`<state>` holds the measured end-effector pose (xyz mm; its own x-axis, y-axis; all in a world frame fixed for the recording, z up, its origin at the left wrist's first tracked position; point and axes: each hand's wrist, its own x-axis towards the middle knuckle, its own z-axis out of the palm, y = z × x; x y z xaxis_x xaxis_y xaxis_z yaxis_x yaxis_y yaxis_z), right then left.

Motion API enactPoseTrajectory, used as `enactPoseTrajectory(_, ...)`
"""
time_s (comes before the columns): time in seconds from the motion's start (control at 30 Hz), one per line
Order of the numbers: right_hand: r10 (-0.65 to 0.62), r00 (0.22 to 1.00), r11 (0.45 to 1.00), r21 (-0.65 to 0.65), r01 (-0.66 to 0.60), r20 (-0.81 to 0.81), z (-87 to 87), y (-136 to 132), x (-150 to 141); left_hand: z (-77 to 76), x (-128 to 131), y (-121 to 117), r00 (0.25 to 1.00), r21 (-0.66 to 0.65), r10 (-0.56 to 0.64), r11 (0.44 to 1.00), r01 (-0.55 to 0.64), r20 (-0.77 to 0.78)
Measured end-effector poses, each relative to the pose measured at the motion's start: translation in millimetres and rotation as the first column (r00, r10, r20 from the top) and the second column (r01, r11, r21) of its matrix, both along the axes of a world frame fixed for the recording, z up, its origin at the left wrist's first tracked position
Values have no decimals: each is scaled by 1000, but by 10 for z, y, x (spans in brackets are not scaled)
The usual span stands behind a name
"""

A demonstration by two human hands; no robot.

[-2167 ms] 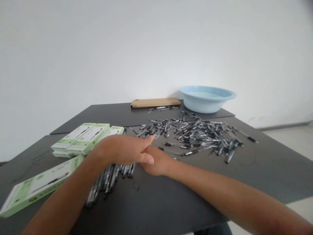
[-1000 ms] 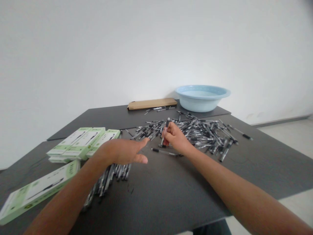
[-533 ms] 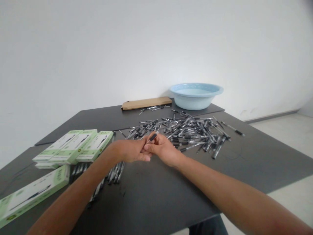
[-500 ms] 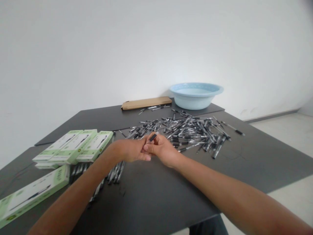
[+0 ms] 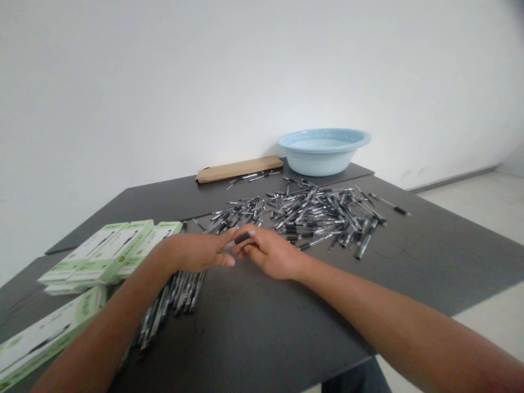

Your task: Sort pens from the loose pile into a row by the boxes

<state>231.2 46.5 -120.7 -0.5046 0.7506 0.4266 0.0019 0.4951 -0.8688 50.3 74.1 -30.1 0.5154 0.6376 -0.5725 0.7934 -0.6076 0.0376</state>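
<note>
A clear-barrelled pen (image 5: 243, 238) with a black grip lies slantwise between my two hands, its capped tip toward the right. My left hand (image 5: 200, 252) is closed around its rear end. Curved behind the pen are the fingers of my right hand (image 5: 272, 251), with the thumb apart below; this hand looks open and overlaps the pen near the tip. Under and beside my left wrist, rows of pens (image 5: 188, 292) are laid side by side. Just beyond my hands spreads a large loose pile of similar pens (image 5: 315, 213).
Green-and-white pen boxes (image 5: 98, 251) are stacked at the left, with another box (image 5: 45, 338) nearer. A light-blue basin (image 5: 323, 158) and a flat brown cardboard piece (image 5: 239, 168) stand at the back of the dark table (image 5: 262, 338), near the wall.
My hands have drawn slightly apart, the left one shifting left. More of the pen shows between them, and my right thumb has come off the left fingers. The view has turned a little.
</note>
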Motion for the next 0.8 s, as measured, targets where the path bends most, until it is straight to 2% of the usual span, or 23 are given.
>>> enactPoseTrajectory(0.07, -238, 946, 964, 171, 202, 221, 46, 74, 140, 20, -14, -17, 996, 46, 42, 998, -39, -75)
enactPoseTrajectory(0.13, -459, 829, 880, 289, 376, 319, 91, 187, 287, 41, -19, -36, 993, 49, 64, 997, -60, -100)
enactPoseTrajectory(0.23, -633, 657, 774, 361, 520, 410, 134, 363, 481, 63, -23, -53, 988, 44, 102, 994, -97, -116)
enactPoseTrajectory(0.3, -650, 593, 759, 379, 529, 476, 147, 431, 565, 66, -30, -55, 986, 38, 109, 994, -105, -124)
enactPoseTrajectory(0.47, -568, 522, 821, 397, 409, 636, 162, 402, 579, 44, -68, -35, 988, 27, 66, 998, -63, -137)
enactPoseTrajectory(0.6, -527, 476, 848, 398, 349, 705, 179, 354, 545, 48, -81, -26, 988, 21, 57, 998, -55, -141)
enactPoseTrajectory(0.7, -523, 412, 846, 396, 357, 746, 203, 391, 611, 77, -102, -24, 987, 21, 61, 998, -58, -149)
enactPoseTrajectory(0.8, -531, 349, 830, 391, 398, 772, 243, 485, 808, 99, -147, -6, 986, 40, 82, 996, -77, -143)
